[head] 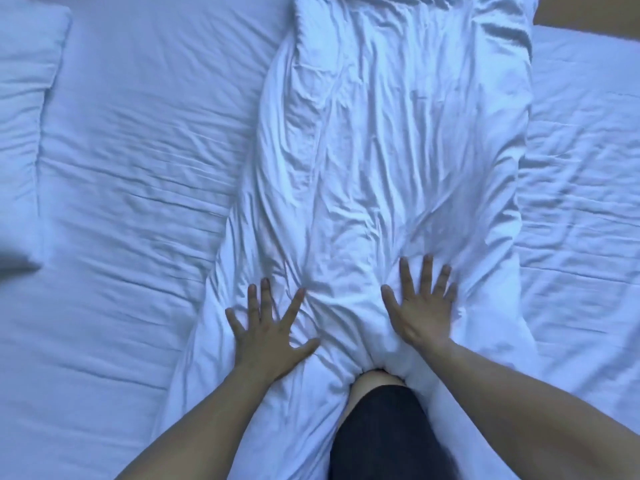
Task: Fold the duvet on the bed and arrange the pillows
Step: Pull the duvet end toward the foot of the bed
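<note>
head view first: we see the white duvet (pixel 391 150) lying as a long, crumpled strip down the middle of the bed, running from the near edge up to the far end, its surface full of creases. our left hand (pixel 268 332) lies flat on the duvet's near left part, fingers spread wide, palm down, gripping nothing. our right hand (pixel 420 306) lies flat just beside it to the right, also fully spread and pressing on the fabric, with nothing held. between our forearms a knee in dark shorts (pixel 384 427) pushes into the duvet's near end, which bunches around it. the wrinkled white sheet (pixel 138 168) is bare on both sides of the duvet. a white pillow (pixel 20 133) lies at the far left edge, well apart from the duvet. at the top right corner we see a small brown patch (pixel 588 10); we cannot tell what it is.
</note>
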`<act>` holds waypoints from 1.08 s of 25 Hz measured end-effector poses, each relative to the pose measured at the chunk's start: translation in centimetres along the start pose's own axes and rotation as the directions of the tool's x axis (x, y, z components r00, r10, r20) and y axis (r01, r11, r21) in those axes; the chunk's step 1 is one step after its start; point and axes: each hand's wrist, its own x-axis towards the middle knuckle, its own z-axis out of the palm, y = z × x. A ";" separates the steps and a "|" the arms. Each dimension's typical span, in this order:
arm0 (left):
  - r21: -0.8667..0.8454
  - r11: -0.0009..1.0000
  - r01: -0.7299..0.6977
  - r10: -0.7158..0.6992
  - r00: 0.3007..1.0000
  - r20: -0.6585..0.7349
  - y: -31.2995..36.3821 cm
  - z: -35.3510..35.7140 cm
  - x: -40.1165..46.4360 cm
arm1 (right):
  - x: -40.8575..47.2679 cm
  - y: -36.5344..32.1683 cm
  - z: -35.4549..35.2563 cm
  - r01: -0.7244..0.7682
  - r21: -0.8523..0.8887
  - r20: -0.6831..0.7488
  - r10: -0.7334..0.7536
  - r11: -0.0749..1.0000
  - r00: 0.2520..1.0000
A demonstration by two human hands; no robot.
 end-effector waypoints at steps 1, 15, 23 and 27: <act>-0.008 1.000 -0.014 0.014 1.000 0.001 -0.2 1.1 -1.4 | -3.1 -0.5 1.4 0.013 -0.012 0.030 -0.013 1.000 0.999; 0.200 0.978 0.068 -0.113 0.968 0.223 -9.9 16.4 -28.0 | -36.2 7.3 12.6 0.177 -0.063 0.282 -0.153 0.982 0.947; 0.025 0.990 0.136 -0.138 0.982 0.131 -9.8 20.5 -33.1 | -44.6 11.7 15.0 0.246 -0.081 0.188 -0.228 0.966 0.955; -0.329 0.904 0.271 -0.150 0.925 0.350 -8.2 23.2 -36.8 | -48.8 13.2 15.2 0.200 -0.014 0.368 -0.181 0.980 0.912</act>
